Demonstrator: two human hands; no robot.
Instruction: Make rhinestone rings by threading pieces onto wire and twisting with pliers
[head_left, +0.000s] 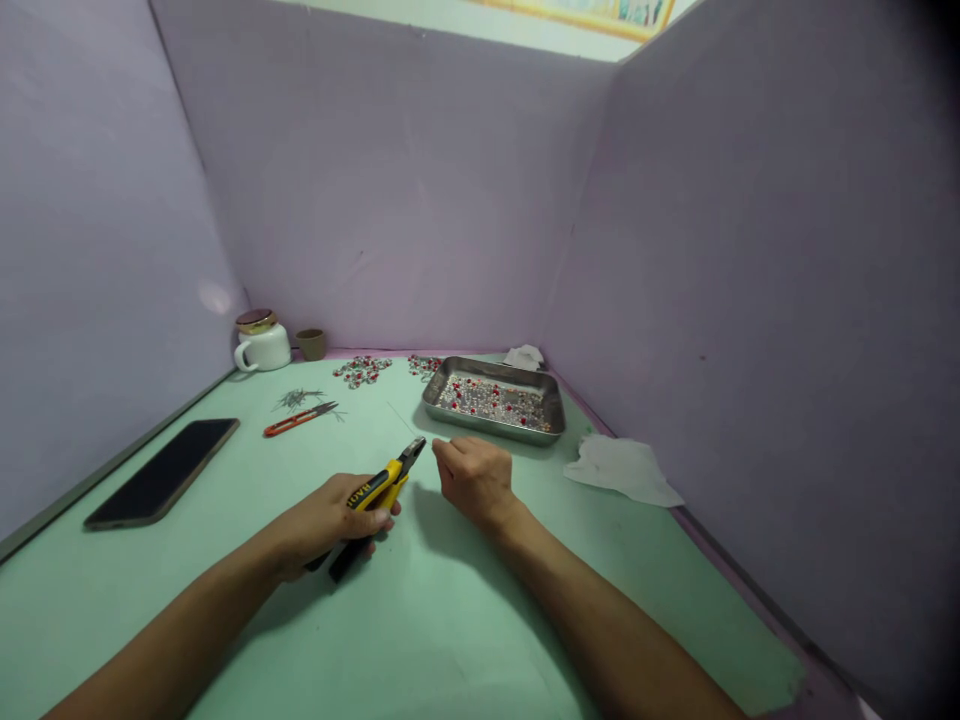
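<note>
Pliers [382,490], yellow and black handles, held in left hand [330,520], fingers closed round the handles low over the green desk [450,620]; nose points up and right, toward right hand [472,475]; right hand lies knuckles-up just beside the nose, fingertips pinched together; whether anything small sits between them, cannot tell. Metal tray [559,400] of red and silver beads just beyond the right hand; thin pins [298,398] and orange snips [300,418] further back left; phone [161,472] far left. Risks, as judged: plier nose this near the fingertips could nip skin if the squeeze lands off-target; a small piece could spring away across the desk; a forward nudge of the right hand could jolt the tray and scatter beads.
</note>
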